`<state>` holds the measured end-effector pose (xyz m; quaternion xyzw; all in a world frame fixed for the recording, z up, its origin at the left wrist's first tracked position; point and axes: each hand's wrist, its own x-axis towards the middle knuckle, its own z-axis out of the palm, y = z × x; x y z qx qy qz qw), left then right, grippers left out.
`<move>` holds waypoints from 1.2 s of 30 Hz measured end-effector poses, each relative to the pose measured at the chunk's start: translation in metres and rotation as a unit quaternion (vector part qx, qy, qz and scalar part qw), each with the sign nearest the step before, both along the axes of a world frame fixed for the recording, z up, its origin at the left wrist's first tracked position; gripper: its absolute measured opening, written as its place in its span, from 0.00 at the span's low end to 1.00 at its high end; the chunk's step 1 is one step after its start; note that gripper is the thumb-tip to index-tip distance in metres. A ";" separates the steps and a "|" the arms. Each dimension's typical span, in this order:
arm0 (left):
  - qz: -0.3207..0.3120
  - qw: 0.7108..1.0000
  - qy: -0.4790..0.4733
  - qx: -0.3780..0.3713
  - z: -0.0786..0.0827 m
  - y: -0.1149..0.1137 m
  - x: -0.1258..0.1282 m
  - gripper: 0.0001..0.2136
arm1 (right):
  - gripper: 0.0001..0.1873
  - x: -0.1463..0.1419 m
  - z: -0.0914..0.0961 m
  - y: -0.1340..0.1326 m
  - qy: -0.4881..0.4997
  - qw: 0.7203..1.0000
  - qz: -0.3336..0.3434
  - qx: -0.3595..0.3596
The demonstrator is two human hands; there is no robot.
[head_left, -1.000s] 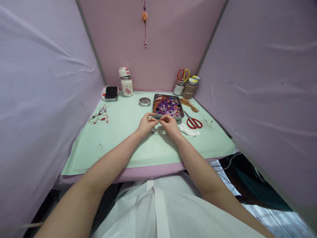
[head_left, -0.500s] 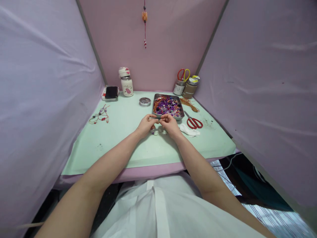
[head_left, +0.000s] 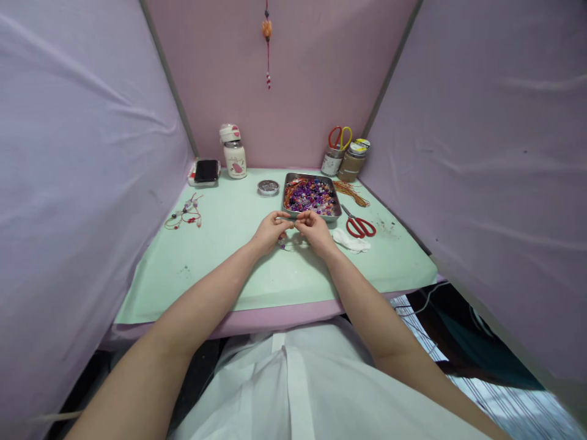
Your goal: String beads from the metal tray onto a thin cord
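My left hand (head_left: 272, 232) and my right hand (head_left: 315, 231) meet fingertip to fingertip over the table, just in front of a metal tray of beads (head_left: 340, 213). Both are closed in a pinch. A thin cord (head_left: 298, 245) with small purple and clear beads (head_left: 282, 243) hangs below the fingers and seems to run up between them. What exactly lies at the fingertips is too small to make out. Purple, orange and dark beads fill the tray, with orange cord along its left side.
Red-handled scissors (head_left: 360, 227) and a crumpled white cloth (head_left: 351, 241) lie right of my right hand. Behind are a round tin (head_left: 268, 187), a bottle (head_left: 236, 160), a phone (head_left: 207, 171), jars (head_left: 352, 162) and orange cords (head_left: 352, 194). Beaded bracelets (head_left: 186, 212) lie left.
My fingertips shift very slightly at the cord. Otherwise the hands, beads and table look the same.
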<state>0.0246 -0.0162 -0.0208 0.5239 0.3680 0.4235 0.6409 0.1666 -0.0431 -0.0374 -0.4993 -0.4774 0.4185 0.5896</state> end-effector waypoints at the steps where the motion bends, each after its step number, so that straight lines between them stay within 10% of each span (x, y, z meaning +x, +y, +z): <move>1: 0.002 1.000 0.000 -0.001 0.000 0.000 0.000 0.15 | 0.15 0.000 0.000 0.000 0.001 1.000 0.000 -0.002; 36: 0.037 0.998 0.019 0.047 -0.007 0.005 0.000 0.12 | 0.10 -0.002 0.010 -0.007 -0.065 0.998 -0.012 -0.002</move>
